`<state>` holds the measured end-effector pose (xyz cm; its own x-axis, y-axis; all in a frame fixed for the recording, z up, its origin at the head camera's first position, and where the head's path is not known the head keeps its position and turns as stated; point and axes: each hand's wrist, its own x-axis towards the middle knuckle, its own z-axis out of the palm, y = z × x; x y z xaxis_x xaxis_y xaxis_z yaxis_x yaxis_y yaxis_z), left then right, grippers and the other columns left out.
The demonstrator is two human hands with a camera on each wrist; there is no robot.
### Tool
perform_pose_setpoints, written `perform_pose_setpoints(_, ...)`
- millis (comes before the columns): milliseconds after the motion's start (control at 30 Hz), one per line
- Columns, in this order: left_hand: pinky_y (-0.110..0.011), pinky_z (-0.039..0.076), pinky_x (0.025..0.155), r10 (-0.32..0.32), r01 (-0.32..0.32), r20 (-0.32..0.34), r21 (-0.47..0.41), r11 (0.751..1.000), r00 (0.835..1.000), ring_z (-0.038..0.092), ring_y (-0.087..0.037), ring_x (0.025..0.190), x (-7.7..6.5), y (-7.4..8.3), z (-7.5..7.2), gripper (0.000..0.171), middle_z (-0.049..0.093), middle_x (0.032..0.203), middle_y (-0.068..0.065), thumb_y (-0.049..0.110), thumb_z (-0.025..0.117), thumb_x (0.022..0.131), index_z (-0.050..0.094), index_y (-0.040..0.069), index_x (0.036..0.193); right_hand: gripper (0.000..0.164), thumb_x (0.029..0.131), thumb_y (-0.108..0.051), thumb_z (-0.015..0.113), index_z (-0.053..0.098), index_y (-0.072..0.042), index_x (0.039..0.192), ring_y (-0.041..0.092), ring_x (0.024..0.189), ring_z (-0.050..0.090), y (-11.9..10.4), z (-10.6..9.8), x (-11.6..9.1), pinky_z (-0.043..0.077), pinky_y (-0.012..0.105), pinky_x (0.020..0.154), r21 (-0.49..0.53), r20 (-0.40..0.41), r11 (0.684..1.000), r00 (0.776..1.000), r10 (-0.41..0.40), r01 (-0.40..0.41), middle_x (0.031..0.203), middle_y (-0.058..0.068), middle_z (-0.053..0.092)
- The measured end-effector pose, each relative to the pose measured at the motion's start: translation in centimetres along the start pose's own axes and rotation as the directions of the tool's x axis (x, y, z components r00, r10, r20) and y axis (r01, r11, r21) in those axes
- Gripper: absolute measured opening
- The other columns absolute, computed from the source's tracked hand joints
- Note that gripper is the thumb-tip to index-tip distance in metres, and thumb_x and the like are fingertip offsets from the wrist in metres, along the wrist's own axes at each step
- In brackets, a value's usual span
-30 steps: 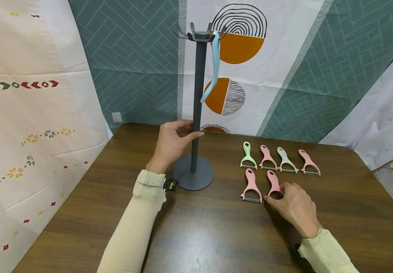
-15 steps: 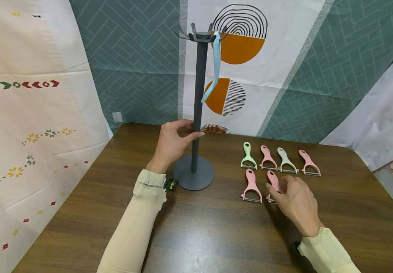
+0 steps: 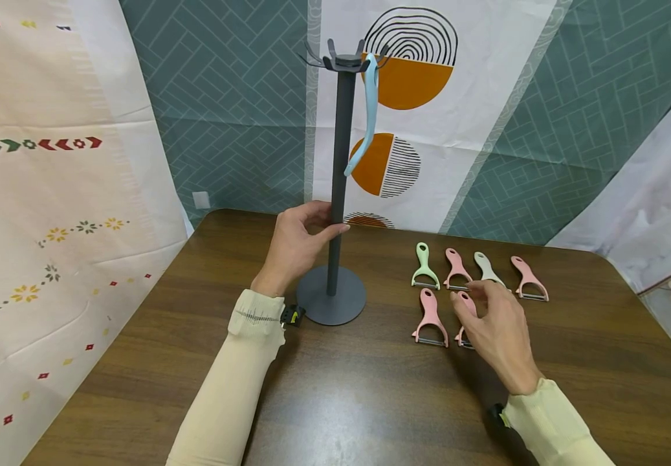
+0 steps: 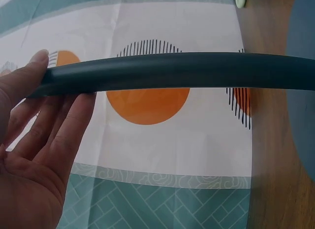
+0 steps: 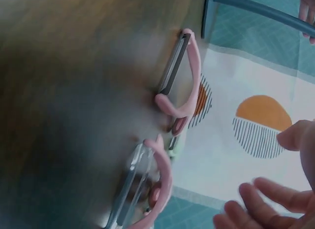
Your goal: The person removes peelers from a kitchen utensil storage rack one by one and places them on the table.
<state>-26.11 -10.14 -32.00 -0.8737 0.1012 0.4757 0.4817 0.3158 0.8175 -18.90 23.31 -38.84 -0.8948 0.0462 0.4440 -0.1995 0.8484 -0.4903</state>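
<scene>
My left hand [image 3: 293,249] holds the dark grey pole of a hook stand [image 3: 340,175] between thumb and fingers, below its middle. In the left wrist view, the thumb lies on one side of the pole [image 4: 162,71] and the fingers on the other. A light blue peeler [image 3: 371,110] hangs from one of the stand's top hooks. Above a pink peeler [image 3: 461,336] on the table hovers my right hand [image 3: 499,333], partly covering it. In the right wrist view, thumb and fingers are spread apart with nothing between them; that pink peeler [image 5: 169,177] lies nearby.
Left of that peeler lies another pink peeler [image 3: 429,317]. Behind them, a light green peeler [image 3: 422,265], a pink one [image 3: 454,262], a whitish one [image 3: 483,261] and a pink one [image 3: 523,270] form a row. The stand's round base [image 3: 323,307] rests on the wooden table [image 3: 370,401].
My right hand has come off the front-right pink peeler's lower end and moved up and slightly left above it. The peeler stays in place. The left hand has kept its hold.
</scene>
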Motion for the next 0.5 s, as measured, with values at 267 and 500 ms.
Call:
perform_pose_setpoints(267, -0.033, 0.059, 0.087, 0.008, -0.008, 0.007, 0.014, 1.000, 1.000, 0.072, -0.018, 0.093, 0.0, 0.2, -0.1, 0.028, 0.077, 0.103, -0.007, 0.018, 0.082, 0.088, 0.076, 0.009, 0.115, 0.027, 0.093, -0.023, 0.074, 0.069, -0.005, 0.112, 0.029, 0.100, 0.066, -1.4, 0.5, 0.7, 0.048, 0.034, 0.086, 0.107, -0.075, 0.991, 0.994, -0.074, 0.082, 0.109, 0.012, 0.072)
perform_pose_setpoints(500, -0.032, 0.061, 0.088, 0.000, 0.000, 0.018, -0.004, 1.000, 1.000, 0.074, -0.019, 0.099, -0.1, 0.1, -0.1, 0.035, 0.078, 0.110, -0.009, 0.016, 0.081, 0.089, 0.075, 0.008, 0.122, 0.026, 0.090, -0.022, 0.077, 0.069, -0.005, 0.108, 0.022, 0.093, 0.063, -2.5, 0.9, 1.1, 0.047, 0.031, 0.083, 0.136, -0.124, 0.985, 0.989, -0.086, 0.103, 0.103, 0.010, 0.071)
